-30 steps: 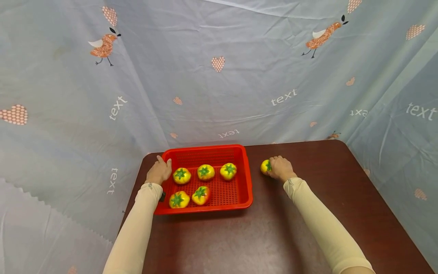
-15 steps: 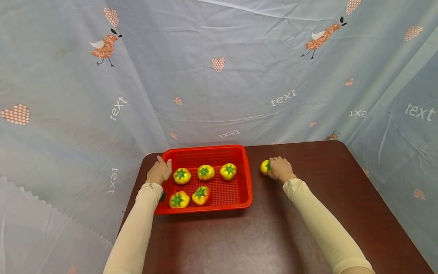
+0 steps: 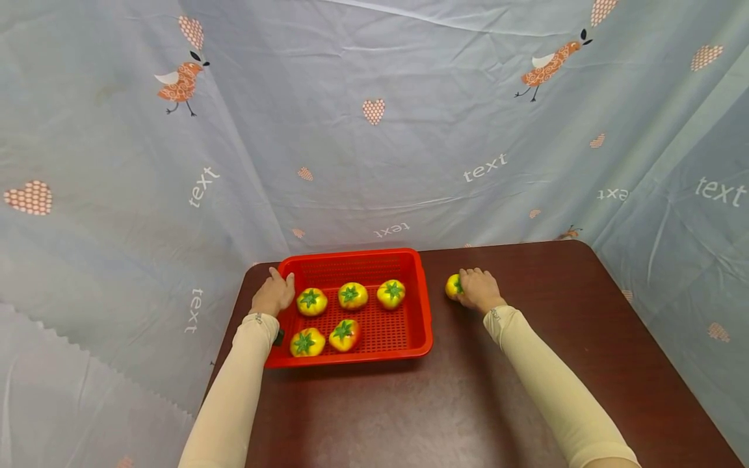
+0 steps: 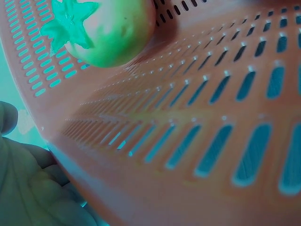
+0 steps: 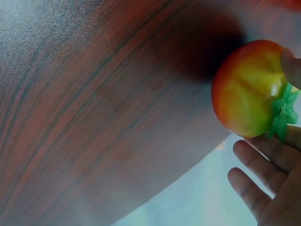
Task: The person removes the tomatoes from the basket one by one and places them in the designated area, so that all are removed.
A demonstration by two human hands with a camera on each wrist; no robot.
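Note:
My right hand [image 3: 481,290] pinches a yellow-red tomato [image 3: 453,286] with a green leafy top, right of the basket. In the right wrist view, the thumb lies on one side of this tomato [image 5: 249,89] and fingers on the other, with two fingers extended apart from it. My left hand [image 3: 273,294] is at the left rim of a red plastic basket [image 3: 426,312]. Seen from the left wrist, its fingers [image 4: 56,207] lie along the outside of the basket wall, and the thumb stands away from the rim. Several similar tomatoes [image 3: 352,296] sit inside the basket.
The slotted basket stands on a dark brown wooden table [image 3: 374,416], near its back left corner. A grey-blue curtain [image 3: 374,162] with birds and hearts hangs behind and along both sides. The basket's right wall lies between the held tomato and those inside.
The head view has shifted very slightly. Both hands, the held tomato and the basket stay in the same places.

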